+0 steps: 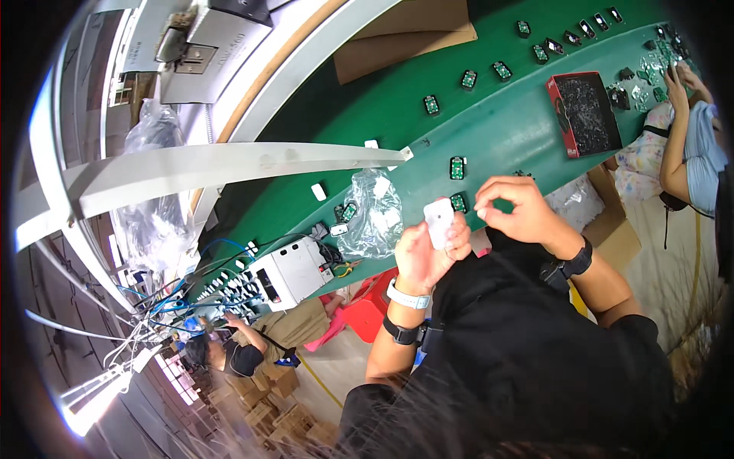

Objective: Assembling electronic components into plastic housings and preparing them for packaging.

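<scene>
My left hand (422,262) is closed around a flat white plastic cover (439,221) with rounded corners, raised over the near edge of the green bench. To its right, my right hand (527,213) curls with thumb and forefinger brought together. A tiny pale bit shows at those fingertips, too small to name. Just beyond the cover lies a black housing with a green circuit board (459,202), partly behind my hands. Another such housing (457,167) rests a little farther off on the bench.
Several more housings (469,79) stretch in a line toward the far right. A red box (562,115) of small dark parts stands there. Left are a clear plastic bag (375,218), a white machine (294,274) and a metal beam (252,162). Co-workers sit at both ends.
</scene>
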`<state>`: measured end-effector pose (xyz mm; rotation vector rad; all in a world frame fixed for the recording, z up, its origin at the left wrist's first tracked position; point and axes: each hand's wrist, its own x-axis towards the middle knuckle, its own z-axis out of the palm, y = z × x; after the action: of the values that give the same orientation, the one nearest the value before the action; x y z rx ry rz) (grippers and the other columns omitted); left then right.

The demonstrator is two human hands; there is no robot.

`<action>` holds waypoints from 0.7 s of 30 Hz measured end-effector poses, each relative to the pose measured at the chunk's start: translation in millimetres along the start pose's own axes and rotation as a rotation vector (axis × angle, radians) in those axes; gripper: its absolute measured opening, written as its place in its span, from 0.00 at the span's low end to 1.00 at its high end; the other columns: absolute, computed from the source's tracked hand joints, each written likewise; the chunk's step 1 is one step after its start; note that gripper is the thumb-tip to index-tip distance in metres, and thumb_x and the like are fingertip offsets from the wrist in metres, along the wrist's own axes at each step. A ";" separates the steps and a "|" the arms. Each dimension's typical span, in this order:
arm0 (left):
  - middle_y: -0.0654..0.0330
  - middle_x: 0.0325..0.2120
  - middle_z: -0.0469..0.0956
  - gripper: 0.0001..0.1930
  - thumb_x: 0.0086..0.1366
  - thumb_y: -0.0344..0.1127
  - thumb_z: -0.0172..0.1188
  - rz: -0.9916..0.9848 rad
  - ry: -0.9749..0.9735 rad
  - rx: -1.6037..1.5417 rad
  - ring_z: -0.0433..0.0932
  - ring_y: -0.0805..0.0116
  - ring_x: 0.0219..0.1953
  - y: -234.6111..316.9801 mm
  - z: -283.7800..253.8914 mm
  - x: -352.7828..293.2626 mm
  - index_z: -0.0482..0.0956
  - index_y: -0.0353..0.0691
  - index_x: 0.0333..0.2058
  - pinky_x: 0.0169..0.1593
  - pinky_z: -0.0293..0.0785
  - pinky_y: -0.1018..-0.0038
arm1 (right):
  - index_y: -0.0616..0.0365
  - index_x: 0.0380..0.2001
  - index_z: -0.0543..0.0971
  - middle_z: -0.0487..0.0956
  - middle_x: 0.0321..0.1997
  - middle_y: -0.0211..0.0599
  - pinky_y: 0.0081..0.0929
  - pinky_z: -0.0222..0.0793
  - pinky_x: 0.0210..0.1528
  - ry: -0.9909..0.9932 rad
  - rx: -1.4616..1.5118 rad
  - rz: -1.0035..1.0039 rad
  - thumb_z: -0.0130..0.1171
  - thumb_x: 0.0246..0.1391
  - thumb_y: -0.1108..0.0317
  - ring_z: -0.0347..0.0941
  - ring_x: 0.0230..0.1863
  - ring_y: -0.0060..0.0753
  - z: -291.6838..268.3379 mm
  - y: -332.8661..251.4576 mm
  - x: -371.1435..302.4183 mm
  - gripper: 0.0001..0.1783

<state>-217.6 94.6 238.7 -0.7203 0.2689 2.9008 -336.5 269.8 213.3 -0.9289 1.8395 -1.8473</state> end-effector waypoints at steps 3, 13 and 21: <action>0.59 0.31 0.68 0.16 0.66 0.37 0.51 -0.058 -0.078 0.129 0.63 0.69 0.27 -5.7 19.7 -8.4 0.69 0.41 0.50 0.29 0.59 0.75 | 0.63 0.30 0.80 0.80 0.30 0.36 0.26 0.74 0.36 -0.026 0.002 -0.094 0.64 0.48 0.79 0.77 0.30 0.30 -1.7 -33.0 6.2 0.05; 0.55 0.38 0.79 0.13 0.73 0.25 0.45 0.369 0.113 0.941 0.82 0.66 0.39 -31.5 60.5 -27.4 0.72 0.31 0.52 0.37 0.82 0.70 | 0.62 0.33 0.76 0.77 0.31 0.40 0.32 0.71 0.33 -0.019 -0.169 -0.312 0.65 0.49 0.79 0.73 0.31 0.41 -13.0 -68.3 -4.1 0.09; 0.55 0.51 0.69 0.21 0.70 0.19 0.45 0.424 -0.016 0.863 0.80 0.61 0.49 -37.3 69.3 -42.8 0.67 0.27 0.61 0.47 0.85 0.66 | 0.63 0.33 0.74 0.75 0.29 0.41 0.36 0.71 0.32 0.023 -0.350 -0.430 0.67 0.49 0.77 0.72 0.30 0.44 -14.4 -86.8 -2.9 0.11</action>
<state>-204.6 141.2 314.0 -0.5064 1.6959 2.6787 -328.0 289.0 298.7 -1.5337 2.1502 -1.7906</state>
